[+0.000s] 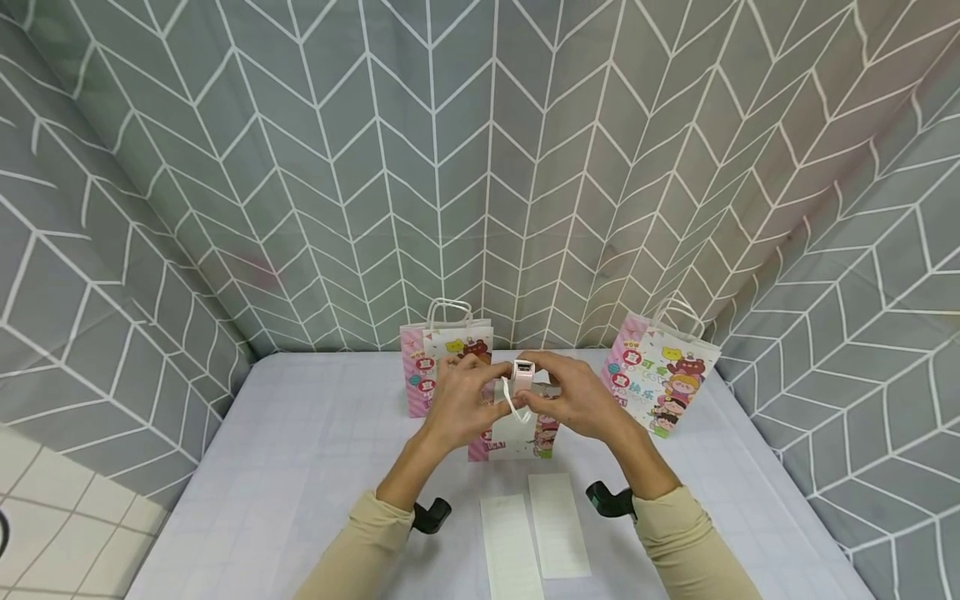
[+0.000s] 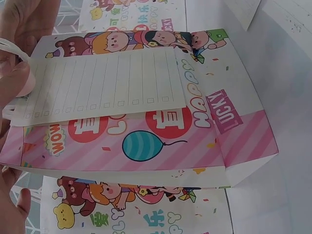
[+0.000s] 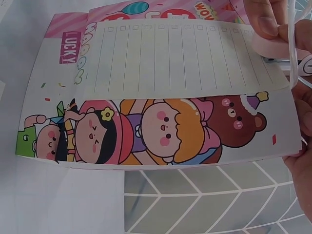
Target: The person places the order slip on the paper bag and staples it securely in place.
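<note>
You had the pink stapler [image 1: 522,382] at the top edge of the middle bag [image 3: 168,130], where it overlapped the upper end of a lined slip [image 2: 105,83] lying flat against the bag's printed front. The thumb and fingers of your left hand [image 1: 462,397] were clamped on the stapler from one side; those of your right hand [image 1: 576,396] pinched it from the other. A white cord handle [image 3: 292,45] looped beside your fingertips. Behind your left hand stood a second bag [image 1: 417,364], and a third bag [image 1: 663,379] stood beyond your right. Nearer you, two more slips [image 1: 560,525] lay side by side on the white table [image 1: 300,467], before a grey patterned curtain [image 1: 450,167].
</note>
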